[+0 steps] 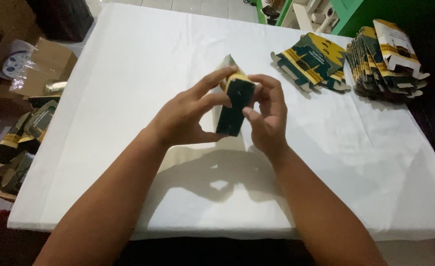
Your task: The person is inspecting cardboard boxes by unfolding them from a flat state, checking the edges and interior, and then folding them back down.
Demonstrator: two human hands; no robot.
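Small carton point(233, 106): thin printed cardboard, dark green with yellow bands, a narrow oblong form with its top flaps partly up, held upright above the middle of the worktop point(129, 74). Left hand point(185, 116): closed on the carton's left side, thumb low, forefinger stretched over the top edge. Right hand point(267, 116): closed on the carton's right side, fingertips curled against the upper flap and thumb on the front face; the carton sits between the two hands, touching both. Worktop: covered in a smooth white cloth, lightly creased, its near edge hanging just in front of the forearms; wide bare cloth lies to the left and ahead of the hands. Flat carton blanks point(311, 61): a few unfolded pieces of the same print, fanned out at far right, well apart from the hands. Stack of blanks point(385, 61): a thicker pile by the worktop's far right corner. Brown cardboard box point(45, 64): on the floor to the left, with more folded cartons point(25, 133) beside it
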